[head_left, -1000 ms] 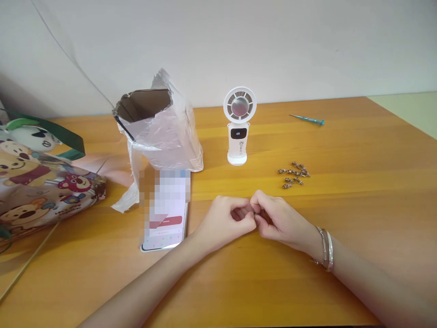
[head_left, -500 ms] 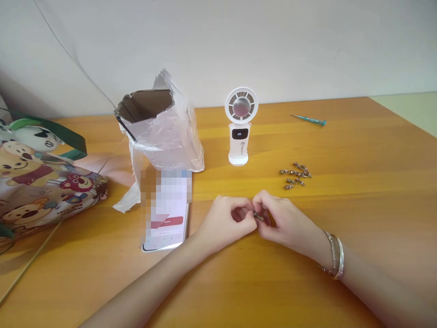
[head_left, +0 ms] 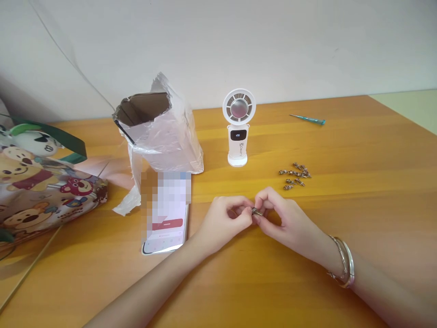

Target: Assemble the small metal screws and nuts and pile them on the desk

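Your left hand (head_left: pixel 225 223) and right hand (head_left: pixel 283 218) meet just above the table (head_left: pixel 239 282), and both grips are clenched on one small metal fitting (head_left: pixel 257 212). It sits between the fingertips of your two hands, with its metal end showing in the gap. Compared with the earlier frames, it shows more plainly: a second ago your fingers hid most of it, and now more of its body is exposed and it sits a little higher. Your right hand has also opened out and turned, so the fingers arch more over the fitting. That wrist has slid toward the lower right, carrying the two metal bangles (head_left: pixel 343 262) with it. Your left hand has changed far less and stays curled around its side of the fitting.

Just beyond your hands and to the right lies a loose pile of matching fittings (head_left: pixel 294 175), unchanged and apart from your fingers. To the left of your left hand, a phone (head_left: pixel 167 232) lies on the table, its screen partly blurred. Behind it stands a cardboard box wrapped in clear plastic (head_left: pixel 160 136), open at the top. At the far left sits a cartoon-print tote bag (head_left: pixel 41 187) with green handles. Farther back stand a white handheld fan (head_left: pixel 238 125) and, to its right, a thin teal-handled tool (head_left: pixel 307 120), both near the wall.
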